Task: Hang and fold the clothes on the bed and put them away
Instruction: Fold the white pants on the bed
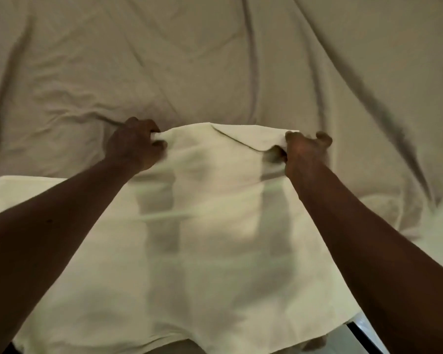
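- The left hand (pixel 136 146) and right hand (pixel 304 154) are showing bare, wearing no gloves or rings that can be made out.
- Both forearms are showing bare, no sleeves or wristbands reaching into view.

Blurred cloth (pixel 215 226), garment type unclear

This is a bedroom in a home, as shown by the wide bed (pixel 215 60) covered in a rumpled, creased beige cotton sheet (pixel 343 72) that fills nearly the whole view, with a pale cream cloth garment (pixel 215 251) spread out on it for folding.
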Tool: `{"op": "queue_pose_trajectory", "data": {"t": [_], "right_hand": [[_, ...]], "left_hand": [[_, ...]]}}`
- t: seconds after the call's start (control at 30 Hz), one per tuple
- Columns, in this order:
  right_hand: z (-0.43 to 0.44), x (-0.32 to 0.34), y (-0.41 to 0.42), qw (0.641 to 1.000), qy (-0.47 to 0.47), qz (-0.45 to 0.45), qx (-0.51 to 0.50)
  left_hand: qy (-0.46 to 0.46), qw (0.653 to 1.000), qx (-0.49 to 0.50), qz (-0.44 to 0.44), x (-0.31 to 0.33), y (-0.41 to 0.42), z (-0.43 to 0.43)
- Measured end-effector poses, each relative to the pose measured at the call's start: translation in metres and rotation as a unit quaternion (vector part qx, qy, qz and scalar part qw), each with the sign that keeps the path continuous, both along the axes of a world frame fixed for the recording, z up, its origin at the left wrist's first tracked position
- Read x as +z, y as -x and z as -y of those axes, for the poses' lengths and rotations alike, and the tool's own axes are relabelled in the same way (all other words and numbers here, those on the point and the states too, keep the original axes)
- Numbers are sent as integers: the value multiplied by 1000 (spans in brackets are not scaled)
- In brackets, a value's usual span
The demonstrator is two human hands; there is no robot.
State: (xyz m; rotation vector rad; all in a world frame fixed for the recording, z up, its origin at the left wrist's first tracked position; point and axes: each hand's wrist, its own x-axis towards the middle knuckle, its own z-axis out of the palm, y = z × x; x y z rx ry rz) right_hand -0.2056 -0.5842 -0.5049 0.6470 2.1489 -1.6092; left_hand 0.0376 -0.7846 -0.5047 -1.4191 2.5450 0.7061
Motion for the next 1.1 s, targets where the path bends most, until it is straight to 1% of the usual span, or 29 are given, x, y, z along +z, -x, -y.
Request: {"op": "queue_pose_trajectory", "data": {"t": [0.03, 0.07, 0.13, 0.2, 0.23, 0.27, 0.3, 0.33, 0.37, 0.4, 0.47, 0.57, 0.63, 0.67, 0.7, 0.77, 0.83, 0.87, 0.93, 0.97, 1.0, 1.03, 1.07, 1.1], "right_hand": [[9, 2, 10, 999, 38, -6, -20], [16, 7, 19, 998, 66, -14, -11], [27, 15, 39, 996, 73, -8, 44], [37, 17, 54, 994, 78, 54, 55], [38, 17, 58, 993, 61, 69, 79], [39, 16, 61, 990, 23, 77, 116], [40, 15, 63, 983, -17, 79, 165], [41, 13, 62, 972, -62, 62, 219], [43, 12, 61, 961, -90, 43, 258], [46, 10, 59, 955, -95, 29, 281], [53, 9, 59, 958, -83, 34, 274], [70, 14, 61, 964, -77, 34, 251], [77, 17, 66, 969, -70, 46, 233], [80, 18, 68, 972, -56, 61, 221], [82, 19, 67, 973, -41, 80, 212], [84, 19, 65, 967, -33, 111, 225], [86, 19, 59, 959, -58, 113, 252], [86, 20, 56, 961, -59, 107, 248], [83, 22, 53, 976, -25, 84, 199], [80, 24, 52, 983, 3, 73, 167], [74, 27, 52, 988, 32, 65, 133], [67, 30, 49, 991, 63, 62, 105], [56, 34, 45, 991, 89, 58, 84], [43, 37, 39, 990, 107, 53, 70]], "left_hand": [[2, 1000, 5, -5, -1, 1, 4], [1, 1000, 21, -15, -1, 1, 9], [-19, 996, 76, -40, -1, 3, 17], [-54, 990, 118, -59, 2, 3, 23], [-62, 990, 112, -56, 3, 3, 25], [-63, 993, 92, -43, 4, 4, 27], [-55, 996, 62, -22, 7, 6, 29], [-52, 998, 47, -7, 9, 10, 32], [-60, 997, 54, 0, 12, 13, 34], [-83, 993, 80, -6, 15, 16, 35], [-141, 973, 175, -52, 16, 23, 35], [-237, 910, 309, -141, 12, 26, 35], [-283, 871, 357, -186, 11, 26, 37], [-299, 856, 370, -203, 11, 25, 38], [-311, 848, 371, -214, 10, 24, 38], [-315, 859, 346, -209, 8, 21, 38], [-301, 876, 321, -197, 5, 18, 36], [-289, 880, 318, -201, 5, 16, 35], [-248, 887, 312, -231, 8, 14, 32], [-210, 897, 296, -254, 13, 12, 27], [-160, 912, 264, -271, 18, 8, 19], [-91, 931, 215, -282, 25, 2, 10], [-13, 947, 153, -284, 33, -5, -4], [59, 954, 87, -281, 41, -14, -19]]}}
